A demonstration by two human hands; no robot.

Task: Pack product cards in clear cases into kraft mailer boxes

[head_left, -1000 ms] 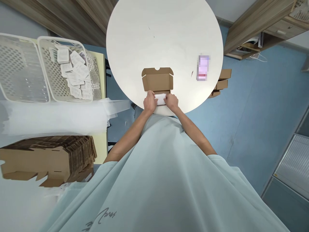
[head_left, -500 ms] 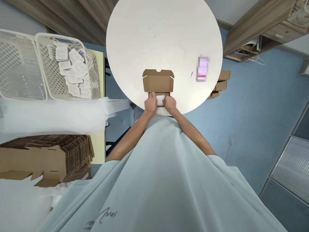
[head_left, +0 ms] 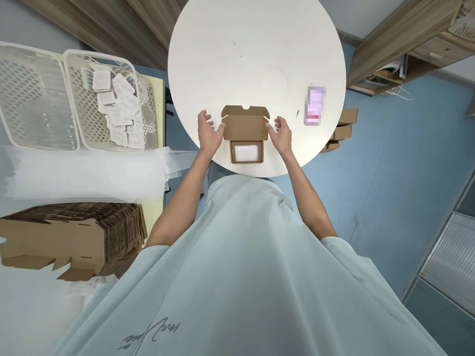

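Note:
A small brown cardboard box [head_left: 246, 127] stands with its lid up near the front edge of the round white table [head_left: 256, 54]. Inside it lies a white wrapped packet [head_left: 246, 153]. My left hand [head_left: 210, 132] is beside the lid's left side, fingers apart, its thumb close to the lid's edge. On the other side, my right hand [head_left: 281, 133] is likewise open, thumb near the lid's right edge. Whether either thumb touches the cardboard I cannot tell. Neither hand holds anything.
A pixelated pink-purple item [head_left: 314, 106] lies on the table's right. At left are a white basket of small white packets [head_left: 118, 106], another basket [head_left: 37, 99], white wrapping sheets [head_left: 85, 173] and a stack of flat cardboard [head_left: 74, 237]. Cardboard boxes [head_left: 343, 131] sit beyond the table's right edge.
Both hands have let go of the white packet and left the box's inside. They have moved outward and up to either side of the raised lid, with fingers spread.

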